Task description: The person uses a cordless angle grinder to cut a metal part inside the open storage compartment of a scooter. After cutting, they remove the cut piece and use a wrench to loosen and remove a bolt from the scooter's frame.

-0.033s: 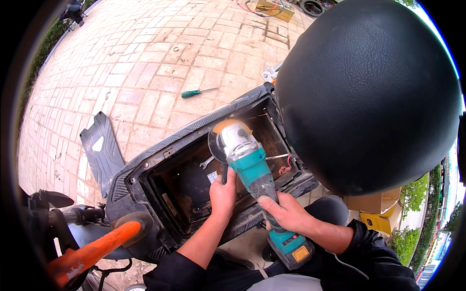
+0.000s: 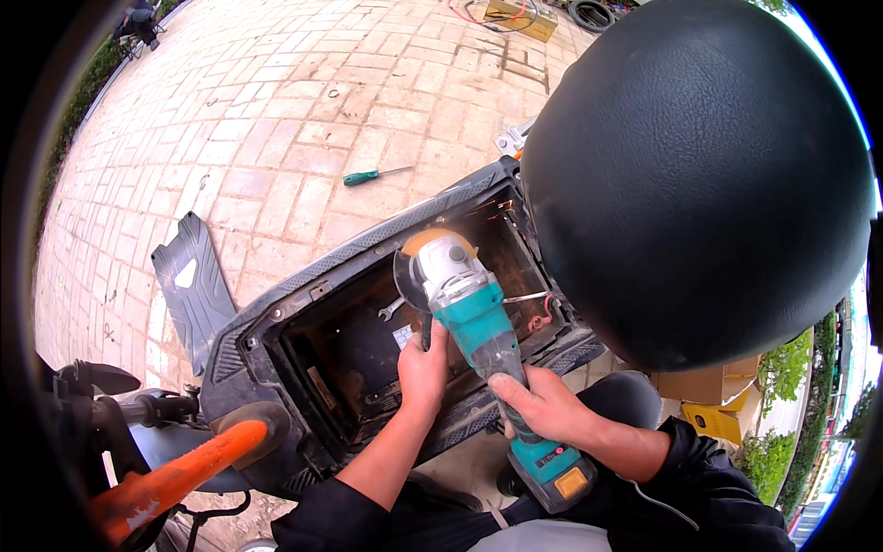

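Observation:
A teal cordless angle grinder (image 2: 483,327) is held in both my hands over the open floor compartment (image 2: 349,345) of a scooter. My right hand (image 2: 543,403) wraps round its body, just above the battery. Closed on the dark side handle by the grinder's head, my left hand (image 2: 424,370) has its thumb pointing up. The orange-brown disc (image 2: 440,241) is at the compartment's far wall, and small sparks fly to its right. An open-ended wrench (image 2: 391,308) lies inside the compartment, left of the disc. A pinkish-red wire (image 2: 541,315) shows right of the grinder.
The black seat (image 2: 699,184) rises close on the right. An orange frame tube (image 2: 184,474) stands at lower left. On the paving lie a green-handled screwdriver (image 2: 377,175) and a grey plastic cover (image 2: 195,290). Cardboard boxes (image 2: 708,382) sit at the right, behind my right arm.
More sparks show to the right of the disc now. My hands and the grinder have hardly moved.

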Demonstrator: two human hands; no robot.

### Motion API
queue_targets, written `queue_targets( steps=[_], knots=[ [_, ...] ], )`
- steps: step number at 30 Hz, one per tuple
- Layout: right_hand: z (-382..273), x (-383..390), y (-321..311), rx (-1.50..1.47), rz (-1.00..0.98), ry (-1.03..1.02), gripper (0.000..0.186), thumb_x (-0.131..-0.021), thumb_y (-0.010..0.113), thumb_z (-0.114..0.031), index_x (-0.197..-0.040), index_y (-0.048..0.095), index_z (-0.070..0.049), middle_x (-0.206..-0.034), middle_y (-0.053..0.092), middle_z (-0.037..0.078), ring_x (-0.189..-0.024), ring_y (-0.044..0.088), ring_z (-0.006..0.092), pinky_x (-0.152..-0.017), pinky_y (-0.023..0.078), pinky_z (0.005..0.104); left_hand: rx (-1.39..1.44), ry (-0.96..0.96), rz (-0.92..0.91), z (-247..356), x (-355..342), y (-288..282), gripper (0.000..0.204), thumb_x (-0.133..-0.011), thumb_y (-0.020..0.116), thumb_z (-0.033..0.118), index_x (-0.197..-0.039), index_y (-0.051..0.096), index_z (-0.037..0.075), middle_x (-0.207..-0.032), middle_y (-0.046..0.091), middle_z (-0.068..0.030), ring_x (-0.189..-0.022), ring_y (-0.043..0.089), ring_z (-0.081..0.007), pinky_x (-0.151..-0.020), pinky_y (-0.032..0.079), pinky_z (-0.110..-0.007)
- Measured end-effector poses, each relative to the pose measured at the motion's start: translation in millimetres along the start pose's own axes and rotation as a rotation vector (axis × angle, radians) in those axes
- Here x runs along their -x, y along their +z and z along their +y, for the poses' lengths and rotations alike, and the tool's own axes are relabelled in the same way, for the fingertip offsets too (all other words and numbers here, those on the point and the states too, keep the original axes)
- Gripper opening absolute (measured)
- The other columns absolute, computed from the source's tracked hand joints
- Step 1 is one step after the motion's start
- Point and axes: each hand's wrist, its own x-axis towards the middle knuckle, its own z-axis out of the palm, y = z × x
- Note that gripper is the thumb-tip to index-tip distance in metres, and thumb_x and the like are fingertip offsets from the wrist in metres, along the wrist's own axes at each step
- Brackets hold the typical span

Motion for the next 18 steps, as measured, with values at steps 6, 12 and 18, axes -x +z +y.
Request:
queue_targets(
  steps=[6,12,18],
  knots=[
    [0,0,-2,-0.039,-0.015,0.007,0.048,-0.098,0.050,-0.046,-0.099,0.056,0.002,-0.070,0.056,0.005,-0.056,0.061,0.0141,-0.054,0.048,0.0295,-0.018,0.002,-0.011,-5,-3,1,0.062,-0.092,0.058,0.056,-0.082,0.061,-0.005,-0.069,0.060,-0.0096,-0.068,0.054,-0.0156,-0.064,0.046,-0.035],
    [5,0,-1,-0.034,0.016,-0.007,0.045,-0.099,0.051,-0.042,-0.102,0.055,0.002,-0.072,0.057,0.005,-0.058,0.061,0.0135,-0.056,0.048,0.0294,-0.028,-0.045,-0.050,6,1,1,0.059,-0.093,0.058,0.052,-0.085,0.062,-0.007,-0.069,0.060,-0.0094,-0.068,0.053,-0.0155,-0.065,0.046,-0.035],
    [35,29,-11,-0.155,-0.086,-0.120,0.046,-0.098,0.052,-0.042,-0.110,0.052,0.003,-0.078,0.059,0.006,-0.065,0.061,0.0127,-0.061,0.049,0.0288,-0.181,0.258,-0.036,-18,-11,-25,0.034,-0.094,0.060,0.031,-0.093,0.061,-0.003,-0.071,0.062,-0.0136,-0.069,0.060,-0.0231,-0.067,0.048,-0.038]
  ],
)
